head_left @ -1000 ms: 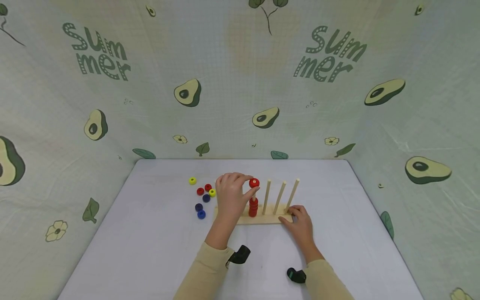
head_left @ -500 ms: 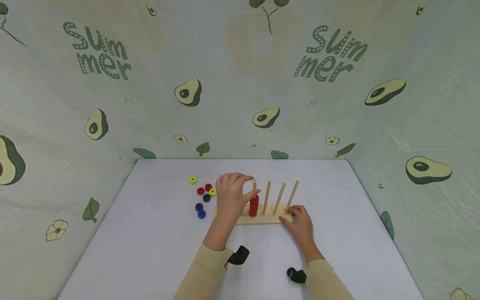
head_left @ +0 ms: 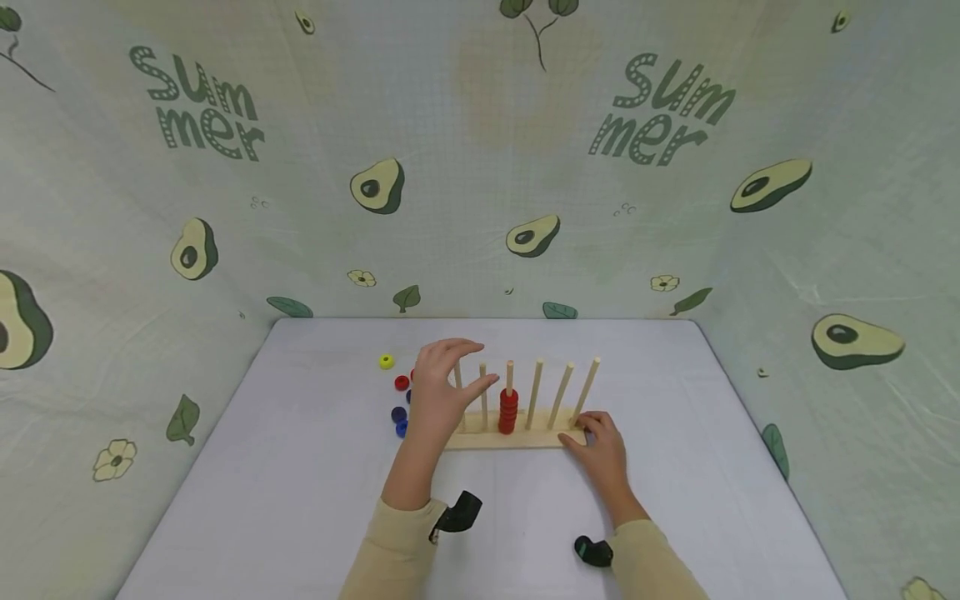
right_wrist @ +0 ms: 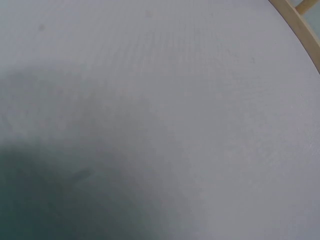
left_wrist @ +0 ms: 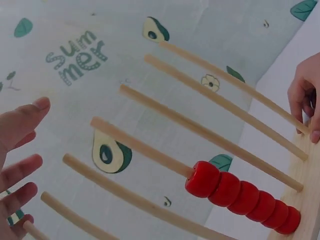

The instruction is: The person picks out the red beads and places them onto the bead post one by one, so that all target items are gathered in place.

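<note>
A wooden peg stand (head_left: 502, 442) with several upright pegs lies across the table. Red beads (head_left: 508, 412) are stacked on one of its middle pegs; the left wrist view shows the same red beads (left_wrist: 243, 198) pressed together low on the peg, its tip bare. My left hand (head_left: 437, 400) is raised left of that stack, thumb and fingers spread apart with nothing between them, overlapping the left pegs. At the stand's right end my right hand (head_left: 603, 454) grips the base, thumb at the near edge and fingers behind. Only the base's corner (right_wrist: 300, 31) shows in the right wrist view.
Left of the stand lie loose beads: a yellow bead (head_left: 386, 362), a red bead (head_left: 402, 382), a dark blue bead (head_left: 398, 414) and a blue bead (head_left: 401, 429). My left hand partly hides others. A printed cloth (head_left: 465, 108) hangs behind the white table (head_left: 300, 492).
A red bead pinched by my left hand at the peg's top has dropped onto the stack. That hand has since moved left, off the peg. My right hand stays at the stand's end.
</note>
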A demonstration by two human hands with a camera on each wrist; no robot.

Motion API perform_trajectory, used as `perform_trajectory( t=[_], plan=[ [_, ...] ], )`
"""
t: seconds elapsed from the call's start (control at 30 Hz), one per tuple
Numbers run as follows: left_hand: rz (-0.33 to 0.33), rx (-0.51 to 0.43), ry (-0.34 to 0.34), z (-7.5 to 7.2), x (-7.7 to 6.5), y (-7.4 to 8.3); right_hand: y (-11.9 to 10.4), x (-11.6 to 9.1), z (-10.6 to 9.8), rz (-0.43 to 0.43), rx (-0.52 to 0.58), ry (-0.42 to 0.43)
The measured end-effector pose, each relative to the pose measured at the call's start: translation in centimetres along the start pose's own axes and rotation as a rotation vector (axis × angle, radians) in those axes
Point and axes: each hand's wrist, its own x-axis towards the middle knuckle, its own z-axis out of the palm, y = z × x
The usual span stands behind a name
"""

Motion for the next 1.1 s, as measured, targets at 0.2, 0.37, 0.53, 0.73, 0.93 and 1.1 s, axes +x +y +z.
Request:
perform_trajectory(
  t=[0.2, 0.37, 0.53, 0.73, 0.93, 1.1],
  plan=[
    [-0.169, -0.137, -0.031, -1.2, -0.4, -1.4, 0.3, 0.0, 0.1, 0.010, -0.005, -0.003],
    [-0.229, -0.172, -0.020, -1.8, -0.6, -2.5, 0.3, 0.0, 0.1, -0.003, -0.001, 0.003],
    [-0.290, -0.202, -0.003, -2.7, -1.2, -4.0, 0.2, 0.0, 0.2, -0.006, -0.006, 0.003],
    [-0.327, -0.182, 0.017, -3.3, -1.5, -5.7, 0.3, 0.1, 0.1, -0.009, -0.007, 0.006],
    [-0.416, -0.172, -0.023, -3.5, -2.1, -7.9, 0.2, 0.0, 0.1, -0.017, 0.000, 0.012],
    [-0.487, -0.180, -0.056, -3.8, -2.4, -9.2, 0.2, 0.0, 0.2, -0.026, 0.001, 0.021]
  ],
)
